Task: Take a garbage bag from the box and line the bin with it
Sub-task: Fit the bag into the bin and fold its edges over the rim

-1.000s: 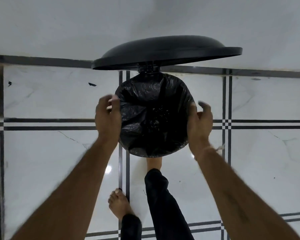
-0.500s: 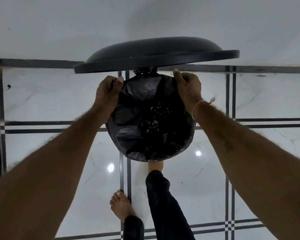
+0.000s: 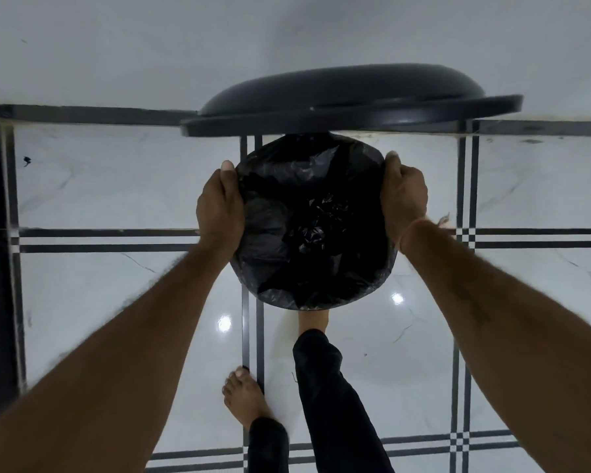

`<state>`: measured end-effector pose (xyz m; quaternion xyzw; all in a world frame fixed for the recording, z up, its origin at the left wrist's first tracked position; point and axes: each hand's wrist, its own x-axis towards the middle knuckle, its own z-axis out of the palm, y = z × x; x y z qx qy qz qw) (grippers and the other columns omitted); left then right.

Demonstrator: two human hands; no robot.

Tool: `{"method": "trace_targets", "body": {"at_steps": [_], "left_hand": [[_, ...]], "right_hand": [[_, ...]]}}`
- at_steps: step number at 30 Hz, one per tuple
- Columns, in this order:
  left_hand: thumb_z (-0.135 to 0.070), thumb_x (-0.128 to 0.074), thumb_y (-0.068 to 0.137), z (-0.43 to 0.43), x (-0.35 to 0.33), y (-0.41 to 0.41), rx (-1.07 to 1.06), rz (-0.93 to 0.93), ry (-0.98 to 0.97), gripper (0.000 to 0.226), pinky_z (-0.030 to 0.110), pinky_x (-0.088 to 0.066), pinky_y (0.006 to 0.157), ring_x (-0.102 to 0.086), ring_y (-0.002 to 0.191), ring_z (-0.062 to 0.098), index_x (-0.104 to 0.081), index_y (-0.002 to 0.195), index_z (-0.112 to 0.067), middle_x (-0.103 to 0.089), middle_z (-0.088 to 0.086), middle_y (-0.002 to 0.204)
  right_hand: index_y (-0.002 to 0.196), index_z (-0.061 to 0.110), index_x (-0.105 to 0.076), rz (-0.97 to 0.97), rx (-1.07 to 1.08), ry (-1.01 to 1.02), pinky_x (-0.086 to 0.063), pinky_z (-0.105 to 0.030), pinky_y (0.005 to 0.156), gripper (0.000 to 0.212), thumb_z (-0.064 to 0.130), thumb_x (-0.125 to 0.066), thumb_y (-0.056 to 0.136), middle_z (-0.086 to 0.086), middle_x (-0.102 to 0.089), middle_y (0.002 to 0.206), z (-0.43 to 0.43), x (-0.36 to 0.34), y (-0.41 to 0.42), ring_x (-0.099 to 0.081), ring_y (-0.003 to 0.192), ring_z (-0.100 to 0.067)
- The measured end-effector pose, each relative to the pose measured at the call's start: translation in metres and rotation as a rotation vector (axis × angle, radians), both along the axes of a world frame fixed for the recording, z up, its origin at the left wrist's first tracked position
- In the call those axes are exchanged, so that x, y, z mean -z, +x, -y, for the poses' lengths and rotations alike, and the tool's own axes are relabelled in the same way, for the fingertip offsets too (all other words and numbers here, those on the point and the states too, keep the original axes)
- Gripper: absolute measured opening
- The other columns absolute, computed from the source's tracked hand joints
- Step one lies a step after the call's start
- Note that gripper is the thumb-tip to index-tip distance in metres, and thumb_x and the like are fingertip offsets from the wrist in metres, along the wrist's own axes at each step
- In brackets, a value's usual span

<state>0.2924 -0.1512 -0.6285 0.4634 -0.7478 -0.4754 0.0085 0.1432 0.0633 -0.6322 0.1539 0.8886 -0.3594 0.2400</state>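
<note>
garbage bag (image 3: 307, 233): black, crinkled, lining bin | left hand (image 3: 220, 206), right hand (image 3: 403, 196): clamped on bag rim

Person: forearms bare and sleeveless, thin thread band (image 3: 420, 225) with frayed end on right wrist, black trousers (image 3: 328, 387), feet bare.

Bin mouth open from above and front; raised lid (image 3: 352, 104) overhanging rear; bare floor (image 3: 99, 186) on both flanks.

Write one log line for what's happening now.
step: fitting bag on bin | left hand: gripping rim | right hand: gripping rim | lid: open
</note>
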Motion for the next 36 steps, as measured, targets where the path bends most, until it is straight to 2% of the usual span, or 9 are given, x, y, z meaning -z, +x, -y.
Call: {"method": "trace_targets", "body": {"at_steps": [5, 9, 13, 17, 21, 24, 27, 32, 36], "left_hand": [[-0.048, -0.027, 0.108, 0.008, 0.005, -0.004, -0.106, 0.003, 0.159, 0.058, 0.035, -0.037, 0.067, -0.041, 0.064, 0.018, -0.037, 0.064, -0.012, -0.043, -0.002, 0.064], [-0.054, -0.029, 0.107, 0.006, -0.005, 0.016, -0.233, 0.017, 0.429, 0.062, 0.031, -0.051, 0.076, -0.062, 0.084, 0.016, -0.067, 0.1, -0.006, -0.067, 0.003, 0.094], [-0.037, -0.035, 0.11, -0.003, -0.003, 0.029, -0.256, -0.04, 0.44, 0.043, 0.018, -0.045, 0.061, -0.052, 0.064, 0.005, -0.052, 0.078, -0.015, -0.054, -0.003, 0.076], [-0.038, -0.038, 0.11, -0.002, -0.004, 0.022, -0.356, 0.015, 0.545, 0.044, 0.028, -0.052, 0.074, -0.063, 0.083, 0.017, -0.066, 0.083, -0.016, -0.068, 0.001, 0.086], [-0.053, -0.026, 0.109, -0.014, -0.011, 0.03, -0.443, 0.008, 0.668, 0.061, 0.027, -0.054, 0.076, -0.07, 0.091, 0.015, -0.071, 0.094, -0.015, -0.075, 0.001, 0.098], [-0.054, -0.038, 0.104, -0.023, -0.011, 0.047, -0.455, -0.024, 0.621, 0.055, 0.033, -0.048, 0.089, -0.06, 0.091, 0.014, -0.064, 0.108, -0.006, -0.063, 0.005, 0.101], [-0.05, -0.051, 0.103, -0.031, -0.01, 0.053, -0.56, -0.007, 0.612, 0.041, 0.033, -0.05, 0.08, -0.057, 0.08, 0.012, -0.062, 0.1, -0.011, -0.059, 0.005, 0.094], [-0.051, -0.061, 0.098, -0.026, -0.017, 0.049, -0.693, 0.041, 0.621, 0.041, 0.033, -0.058, 0.072, -0.061, 0.072, 0.013, -0.061, 0.107, -0.011, -0.063, 0.002, 0.087], [-0.056, -0.052, 0.101, -0.032, -0.024, 0.051, -0.731, -0.015, 0.72, 0.042, 0.032, -0.059, 0.076, -0.069, 0.099, 0.017, -0.066, 0.097, -0.017, -0.072, -0.003, 0.104]], "right_hand": [[0.064, 0.016, -0.053, 0.079, 0.076, -0.135, -0.045, -0.03, 0.068, 0.052, 0.048, -0.044, 0.105, 0.002, -0.051, 0.065, 0.0, -0.001, -0.01, -0.054, 0.068, -0.016], [0.055, 0.025, -0.048, 0.076, 0.137, -0.229, -0.044, -0.034, 0.069, 0.057, 0.054, -0.041, 0.103, 0.007, -0.048, 0.062, -0.011, -0.012, 0.007, -0.049, 0.066, -0.015], [0.066, 0.017, -0.056, 0.018, 0.171, -0.164, -0.051, -0.035, 0.075, 0.059, 0.062, -0.04, 0.101, 0.002, -0.058, 0.07, -0.016, -0.008, 0.037, -0.058, 0.076, -0.019], [0.069, 0.014, -0.055, 0.072, 0.228, -0.092, -0.05, -0.023, 0.07, 0.049, 0.044, -0.041, 0.105, -0.001, -0.057, 0.073, -0.011, -0.008, 0.022, -0.057, 0.082, -0.023], [0.09, 0.012, -0.061, 0.201, 0.349, -0.315, -0.058, -0.05, 0.097, 0.049, 0.057, -0.044, 0.098, -0.01, -0.058, 0.09, -0.03, -0.006, 0.032, -0.058, 0.085, -0.024], [0.093, 0.012, -0.061, 0.114, 0.493, -0.252, -0.054, -0.044, 0.091, 0.039, 0.047, -0.047, 0.099, -0.004, -0.061, 0.095, -0.036, -0.016, 0.062, -0.06, 0.089, -0.021], [0.083, 0.017, -0.057, 0.172, 0.649, -0.286, -0.051, -0.038, 0.081, 0.027, 0.037, -0.048, 0.1, 0.001, -0.059, 0.088, -0.034, -0.017, 0.086, -0.058, 0.085, -0.02], [0.103, 0.014, -0.07, 0.321, 0.85, -0.465, -0.061, -0.037, 0.084, 0.022, 0.029, -0.054, 0.103, -0.006, -0.073, 0.109, -0.028, -0.017, 0.089, -0.07, 0.099, -0.027], [0.097, 0.01, -0.062, 0.133, 0.656, -0.283, -0.049, -0.029, 0.07, 0.026, 0.032, -0.049, 0.105, 0.0, -0.062, 0.089, -0.04, -0.021, 0.096, -0.059, 0.085, -0.019]]}}
